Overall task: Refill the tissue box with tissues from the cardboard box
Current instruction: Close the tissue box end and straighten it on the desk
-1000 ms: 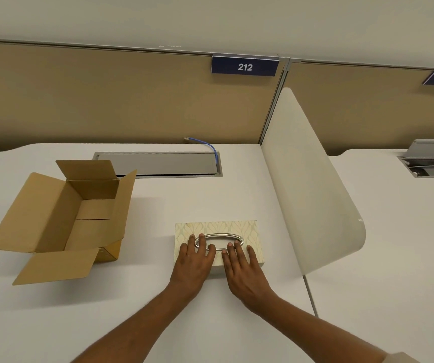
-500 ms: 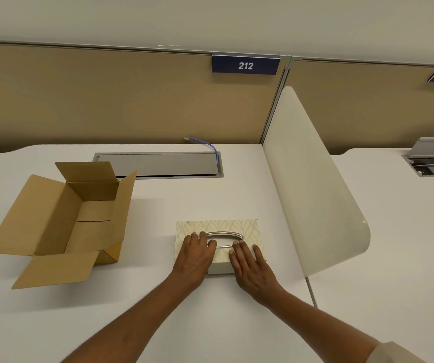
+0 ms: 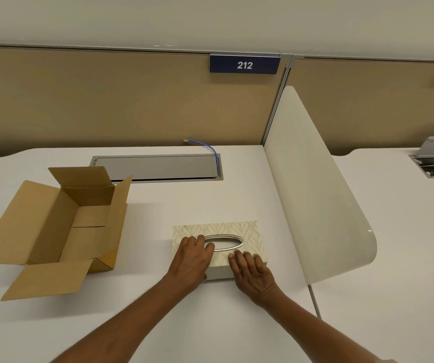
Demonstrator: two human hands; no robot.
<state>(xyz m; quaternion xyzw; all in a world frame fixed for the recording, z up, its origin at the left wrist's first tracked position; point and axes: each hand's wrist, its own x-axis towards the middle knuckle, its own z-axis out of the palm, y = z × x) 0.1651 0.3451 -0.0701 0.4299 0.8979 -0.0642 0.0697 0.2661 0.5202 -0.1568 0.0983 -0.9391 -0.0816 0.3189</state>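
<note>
Near the front edge of the desk (image 3: 236,323), a little right of its middle, we see the tissue box (image 3: 247,231) lying flat, its patterned top facing up and a silver-rimmed oval slot (image 3: 223,242) in the middle of that top. Both hands rest on the near half of it. The left hand (image 3: 191,260) lies palm down over the near left corner, its fingers (image 3: 200,242) together and reaching to the left end of the slot's rim. The right hand (image 3: 252,273) lies palm down over the near right edge, fingers (image 3: 244,258) loosely spread, tips just short of the slot. Neither hand is closed around anything; they lie flat and open against the lid. We cannot tell whether the thumbs hook under the near edge, since the palms hide it.

Well to the left, toward the desk's left edge, the cardboard box (image 3: 85,226) stands apart from the tissue box with all four flaps folded outward. What we can see of its inside is bare brown floor and walls.

Along the back edge of the desk runs a grey cable tray (image 3: 155,167), with a blue cable (image 3: 208,148) arching out of its right end. A white divider (image 3: 312,184) stands upright along the desk's right edge, and a blue sign (image 3: 244,64) reading 212 is fixed to the tan partition (image 3: 92,100) behind.
</note>
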